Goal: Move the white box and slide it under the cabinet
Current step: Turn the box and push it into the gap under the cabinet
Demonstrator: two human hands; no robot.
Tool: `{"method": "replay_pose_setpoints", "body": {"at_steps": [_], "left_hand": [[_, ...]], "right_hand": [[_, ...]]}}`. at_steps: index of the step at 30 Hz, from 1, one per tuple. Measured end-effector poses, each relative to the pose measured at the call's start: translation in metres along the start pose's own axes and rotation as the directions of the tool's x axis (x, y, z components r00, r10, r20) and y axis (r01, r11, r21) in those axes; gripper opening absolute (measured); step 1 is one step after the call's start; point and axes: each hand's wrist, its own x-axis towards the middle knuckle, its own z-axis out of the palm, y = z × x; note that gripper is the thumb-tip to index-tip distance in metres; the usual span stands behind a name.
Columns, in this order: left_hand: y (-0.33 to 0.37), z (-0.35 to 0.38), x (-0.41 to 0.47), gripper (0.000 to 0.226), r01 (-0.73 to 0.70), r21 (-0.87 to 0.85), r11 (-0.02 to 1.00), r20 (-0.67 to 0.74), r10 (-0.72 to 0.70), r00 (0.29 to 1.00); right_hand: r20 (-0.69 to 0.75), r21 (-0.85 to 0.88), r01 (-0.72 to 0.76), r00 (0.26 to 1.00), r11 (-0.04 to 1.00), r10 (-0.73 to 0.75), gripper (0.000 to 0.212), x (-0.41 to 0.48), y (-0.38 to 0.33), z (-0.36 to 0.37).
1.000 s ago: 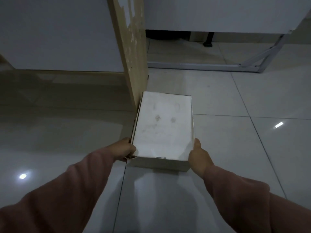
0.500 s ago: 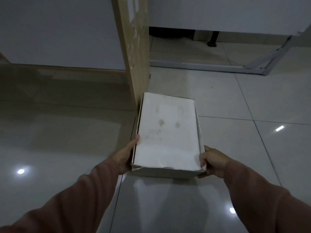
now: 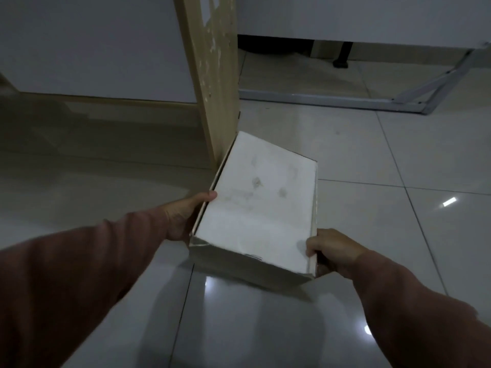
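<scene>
A white cardboard box [image 3: 261, 205] with a few faint smudges on its lid is held above the tiled floor, its near end raised and the whole box turned askew. My left hand [image 3: 186, 216] grips its left side, thumb on the lid's edge. At the near right corner my right hand [image 3: 332, 251] holds it, fingers wrapped over the lid. The box's far left corner lies against the foot of a chipped wooden cabinet side panel [image 3: 212, 75]. Left of that panel is the white cabinet front [image 3: 93, 43], with a dark gap [image 3: 106, 123] below it above the floor.
Glossy pale floor tiles [image 3: 372, 155] spread all around. At the back right stands another white unit [image 3: 358, 17] with a dark opening under it, a black leg [image 3: 341, 57] and a grey metal frame [image 3: 398, 102] on the floor.
The box has been lifted at its near end and turned so that end swings right. My right hand has shifted to the near right corner. The camera has come closer.
</scene>
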Motion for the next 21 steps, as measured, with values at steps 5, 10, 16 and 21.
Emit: {"method": "replay_pose_setpoints", "body": {"at_steps": [5, 10, 16, 21], "left_hand": [[0.004, -0.022, -0.038, 0.072, 0.023, 0.057, 0.998, 0.185, -0.033, 0.982], [-0.013, -0.039, -0.078, 0.077, 0.079, 0.054, 0.995, 0.198, -0.088, 0.976], [-0.047, -0.076, -0.115, 0.148, -0.021, 0.091, 0.996, -0.061, 0.026, 0.998], [-0.061, -0.116, -0.144, 0.143, -0.051, -0.01, 0.999, -0.112, 0.05, 0.992]], "right_hand": [[0.146, -0.139, -0.098, 0.982, 0.985, 0.119, 0.021, -0.036, 0.007, 0.024], [0.251, -0.25, -0.152, 0.944, 0.956, 0.215, 0.031, -0.068, 0.011, 0.06], [0.271, -0.379, -0.109, 0.937, 0.919, 0.222, 0.031, -0.082, -0.01, 0.102], [0.279, -0.465, -0.039, 0.942, 0.884, 0.188, 0.024, -0.072, -0.035, 0.145]]}}
